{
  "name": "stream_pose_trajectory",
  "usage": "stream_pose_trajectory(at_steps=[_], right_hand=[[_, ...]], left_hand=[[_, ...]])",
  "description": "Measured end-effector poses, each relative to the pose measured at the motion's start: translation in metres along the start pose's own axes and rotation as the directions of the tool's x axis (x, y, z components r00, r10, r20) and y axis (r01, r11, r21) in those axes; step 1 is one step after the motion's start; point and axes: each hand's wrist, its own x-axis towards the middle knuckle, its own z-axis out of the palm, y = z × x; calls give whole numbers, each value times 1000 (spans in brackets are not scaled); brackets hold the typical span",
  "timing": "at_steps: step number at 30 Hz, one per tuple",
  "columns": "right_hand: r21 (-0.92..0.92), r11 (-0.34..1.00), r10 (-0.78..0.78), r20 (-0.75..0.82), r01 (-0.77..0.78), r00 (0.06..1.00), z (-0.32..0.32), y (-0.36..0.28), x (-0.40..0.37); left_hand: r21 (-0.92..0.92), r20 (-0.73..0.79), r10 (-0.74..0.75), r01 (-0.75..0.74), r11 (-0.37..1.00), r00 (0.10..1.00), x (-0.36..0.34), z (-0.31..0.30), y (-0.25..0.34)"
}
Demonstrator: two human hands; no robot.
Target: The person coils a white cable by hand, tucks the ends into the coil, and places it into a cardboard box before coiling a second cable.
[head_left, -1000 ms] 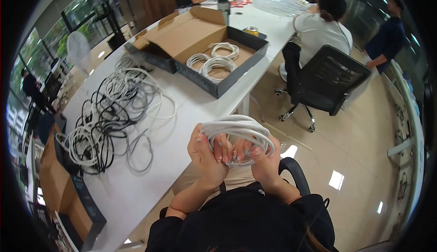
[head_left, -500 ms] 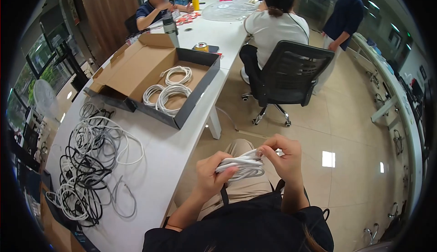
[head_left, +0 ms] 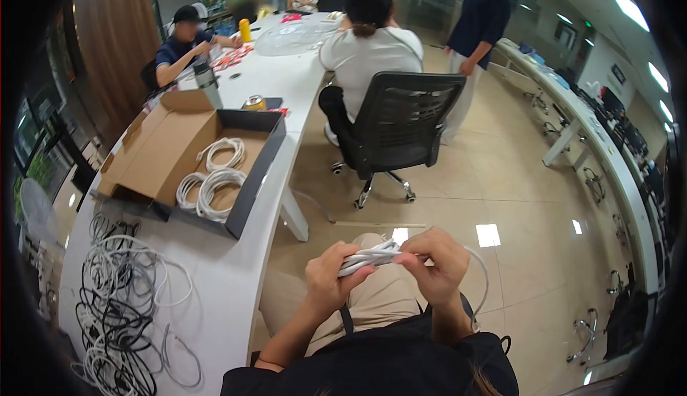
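Above my lap, a bundle of white cable (head_left: 368,256) is stretched between my two hands. My left hand (head_left: 330,274) is closed around the bundle's left end, thumb along its front. Fingers of my right hand (head_left: 438,261) pinch the bundle's right end. From that hand a loose length of white cable (head_left: 486,281) arcs out to the right and hangs down beside my forearm. The cable's tip is not clearly visible.
To my left, the white table (head_left: 222,281) bears a tangle of black, white and grey cables (head_left: 118,296). Behind it stands an open cardboard box (head_left: 261,160) with coiled white cables (head_left: 218,192). A black office chair (head_left: 408,124) with a seated person is ahead.
My view has turned right, so the table and box sit further left. A loose cable length now hangs right of my right hand. Both hands still hold the bundle.
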Motion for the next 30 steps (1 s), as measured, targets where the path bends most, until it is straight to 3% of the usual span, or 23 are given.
stream_pose_trajectory(at_steps=[3, 4, 7, 11, 14, 17, 20, 24, 29, 30], right_hand=[[37, 999, 43, -157, -37, 987, 3, -4, -1], [-21, 1000, 2, -95, -4, 996, -1, 5, -6], [246, 969, 58, -230, 1, 972, 12, 7, -8], [416, 908, 152, -215, -50, 965, 13, 4, -12], [143, 969, 220, -138, -200, 966, 5, 4, -18], [419, 845, 370, -7, -333, 929, 6, -1, -16], [666, 684, 370, 35, -297, 928, 16, 9, -25], [462, 874, 251, -164, -150, 954, 34, 11, -36], [617, 777, 406, -337, -126, 850, 49, 15, -36], [640, 761, 424, -368, -105, 827, 50, 18, -34]], left_hand=[[-210, -94, -62, 41, 977, 994, 1, 9, -5], [-329, -108, -138, 96, 939, 984, 1, 13, -3], [-327, -158, -25, -28, 945, 987, 3, 24, -2], [-456, -177, -61, -27, 890, 982, 8, 29, -1], [-630, -176, -154, 9, 777, 972, 16, 31, 6], [-791, -130, -277, 69, 608, 952, 15, 37, 9], [-782, -207, -245, -10, 624, 947, 14, 45, 10], [-874, -198, -383, 15, 486, 902, 10, 49, 6], [-868, -269, -479, 5, 497, 836, -1, 72, 12], [-876, -239, -451, 8, 482, 860, -8, 75, 8]])
